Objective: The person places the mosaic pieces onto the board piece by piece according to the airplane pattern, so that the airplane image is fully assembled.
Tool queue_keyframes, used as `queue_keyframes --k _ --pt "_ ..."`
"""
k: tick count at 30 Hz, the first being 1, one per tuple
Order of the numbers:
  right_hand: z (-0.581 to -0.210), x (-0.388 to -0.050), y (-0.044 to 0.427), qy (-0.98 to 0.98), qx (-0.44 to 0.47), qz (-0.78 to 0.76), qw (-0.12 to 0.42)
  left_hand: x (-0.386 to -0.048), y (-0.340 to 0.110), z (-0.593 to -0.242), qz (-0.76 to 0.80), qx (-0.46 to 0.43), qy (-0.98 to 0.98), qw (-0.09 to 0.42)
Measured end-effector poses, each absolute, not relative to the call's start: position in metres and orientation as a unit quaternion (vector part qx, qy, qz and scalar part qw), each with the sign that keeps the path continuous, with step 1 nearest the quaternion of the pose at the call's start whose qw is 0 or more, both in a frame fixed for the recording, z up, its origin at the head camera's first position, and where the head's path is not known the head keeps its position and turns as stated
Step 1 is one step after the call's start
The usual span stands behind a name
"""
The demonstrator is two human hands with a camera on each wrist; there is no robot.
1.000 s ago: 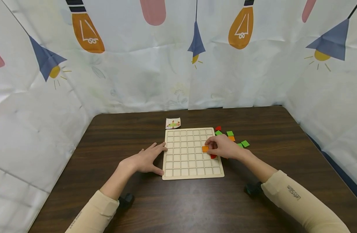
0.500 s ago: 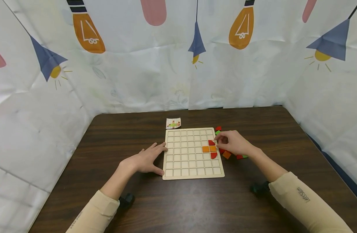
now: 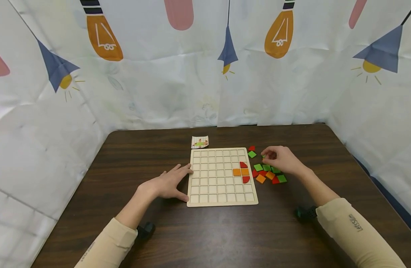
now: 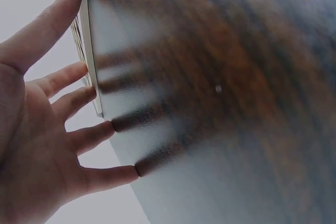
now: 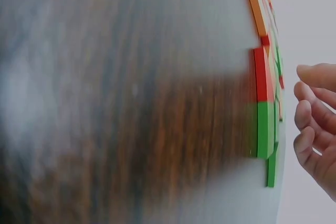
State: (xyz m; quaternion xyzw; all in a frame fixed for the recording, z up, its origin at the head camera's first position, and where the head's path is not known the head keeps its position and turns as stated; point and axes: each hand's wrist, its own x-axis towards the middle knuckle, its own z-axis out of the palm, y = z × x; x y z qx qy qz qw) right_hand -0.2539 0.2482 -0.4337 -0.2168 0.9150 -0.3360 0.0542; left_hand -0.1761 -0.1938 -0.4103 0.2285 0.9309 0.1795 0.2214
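A pale wooden grid board (image 3: 212,186) lies on the table. Two orange squares (image 3: 237,172) sit side by side in its right-hand cells, with a red rounded piece (image 3: 243,164) above and another red rounded piece (image 3: 246,179) below. My left hand (image 3: 170,183) rests with spread fingers at the board's left edge, thumb and fingertips touching it. Over the loose pieces to the right hovers my right hand (image 3: 282,159), its fingers loosely bent. Beside its fingertips a green square (image 3: 264,156) is partly hidden. In the right wrist view nothing shows between the fingers (image 5: 303,114).
Several green, red and orange pieces (image 3: 266,167) lie in a loose group right of the board. A green square (image 3: 252,154) and a red piece (image 3: 251,148) lie farther back. A small pattern card (image 3: 200,142) sits behind the board. White printed cloth surrounds the table (image 3: 219,238).
My right hand has moved off the board to the right, over the loose pieces, uncovering the orange and red pieces on the board. The left hand has stayed still.
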Motion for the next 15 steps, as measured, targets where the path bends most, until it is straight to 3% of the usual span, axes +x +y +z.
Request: queue_keyframes --k 15 --pt "-0.436 -0.260 0.261 0.926 -0.181 -0.322 0.075 -0.177 -0.194 -0.412 0.177 0.225 0.932 0.223"
